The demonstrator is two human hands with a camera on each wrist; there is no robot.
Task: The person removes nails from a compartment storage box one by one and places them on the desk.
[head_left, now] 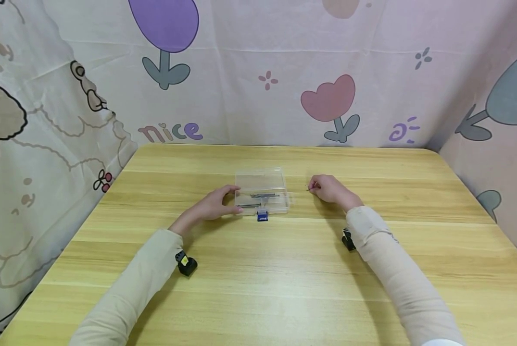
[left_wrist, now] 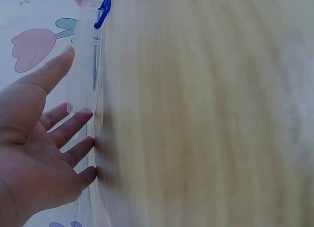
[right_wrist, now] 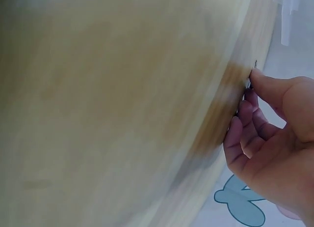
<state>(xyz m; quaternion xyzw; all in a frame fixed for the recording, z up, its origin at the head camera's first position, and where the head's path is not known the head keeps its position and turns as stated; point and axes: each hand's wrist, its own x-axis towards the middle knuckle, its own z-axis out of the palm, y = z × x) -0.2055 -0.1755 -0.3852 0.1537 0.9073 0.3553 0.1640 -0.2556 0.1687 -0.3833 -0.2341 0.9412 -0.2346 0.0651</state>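
Observation:
A clear plastic box lies on the table with its lid raised at the far side. Thin dark metal rods, possibly nails, lie in its compartments, and a blue latch hangs at the front. My left hand holds the box's left end, thumb at the front corner and index finger at the back one. To the right of the box, my right hand pinches a thin metal piece between thumb and fingertips, low over the table. Its fingers hide most of that piece.
The wooden table reaches toward me in front of both hands. Behind it hangs a patterned cloth, which also covers both sides. Small black devices sit on the wrists.

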